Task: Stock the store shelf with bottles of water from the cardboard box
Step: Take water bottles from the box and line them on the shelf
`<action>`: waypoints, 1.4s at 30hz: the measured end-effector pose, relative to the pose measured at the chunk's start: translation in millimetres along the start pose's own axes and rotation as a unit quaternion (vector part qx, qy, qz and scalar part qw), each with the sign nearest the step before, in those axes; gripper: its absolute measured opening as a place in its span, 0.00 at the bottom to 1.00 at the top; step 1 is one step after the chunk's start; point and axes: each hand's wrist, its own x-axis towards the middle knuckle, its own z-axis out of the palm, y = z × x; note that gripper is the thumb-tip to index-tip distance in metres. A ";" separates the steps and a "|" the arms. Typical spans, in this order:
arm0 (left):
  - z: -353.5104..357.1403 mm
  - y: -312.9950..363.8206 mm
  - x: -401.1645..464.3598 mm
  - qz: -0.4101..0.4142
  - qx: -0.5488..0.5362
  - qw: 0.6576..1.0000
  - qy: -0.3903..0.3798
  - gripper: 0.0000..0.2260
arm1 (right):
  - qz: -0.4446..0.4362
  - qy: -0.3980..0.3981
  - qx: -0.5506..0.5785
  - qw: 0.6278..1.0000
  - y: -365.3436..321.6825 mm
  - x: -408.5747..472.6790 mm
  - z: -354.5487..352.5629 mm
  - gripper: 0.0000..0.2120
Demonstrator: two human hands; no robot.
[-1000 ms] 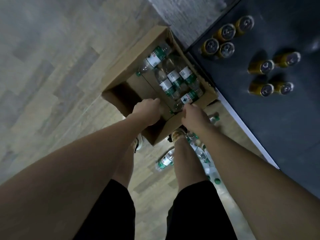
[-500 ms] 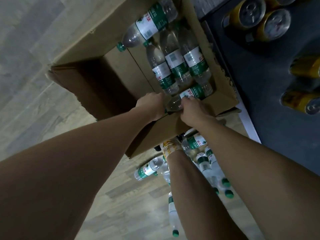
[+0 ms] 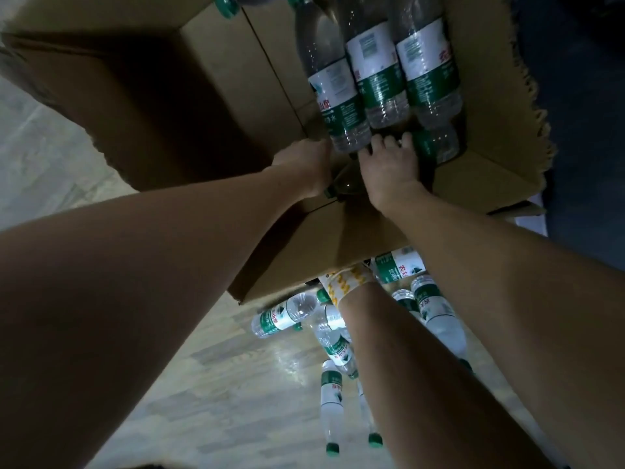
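The open cardboard box fills the upper view, and several green-labelled water bottles lie side by side in its right half. One water bottle lies crosswise against the near wall, its green cap showing between my wrists. My right hand rests on this bottle with its fingers curled over the body. My left hand reaches in beside the base of the leftmost bottle. Its fingers are hidden.
Several loose water bottles lie on the pale wood floor below the box, around my leg with its yellow-patterned ankle band. A dark surface borders the box on the right. The box's left half is in deep shadow.
The view has dropped much closer to the box. Both hands have gone from the near rim deeper inside, the right hand settling over the crosswise bottle.
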 end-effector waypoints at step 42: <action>-511.0 98.6 -674.8 0.355 0.252 0.881 0.186 0.10 | 0.213 0.383 0.610 0.660 41.1 -694.3 -489.5 0.21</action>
